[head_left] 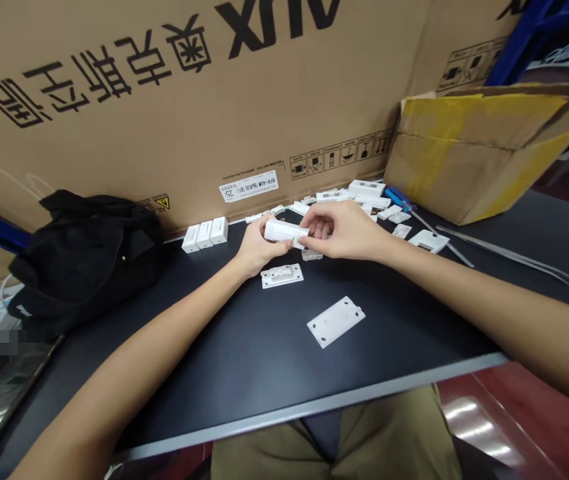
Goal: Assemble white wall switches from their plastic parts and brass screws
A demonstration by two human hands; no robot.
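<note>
A white rectangular housing (281,231) with a small green spot is held up between both hands. My left hand (258,248) grips its left end, thumb along the lower edge. The fingers of my right hand (337,229) pinch its right end. Just below my left hand lies a white plate with a raised part on it (282,275). Nearer the table's front is a flat white plate with holes (337,322). A small pale part (311,255) lies beneath my right hand, partly hidden.
Three white boxes (205,234) stand at the back left beside a black bag (89,253). Several white parts lie behind my right hand. A blue-handled screwdriver (401,199), tweezers (509,255) and a taped carton (464,150) are at the right. A large carton (274,107) walls the back.
</note>
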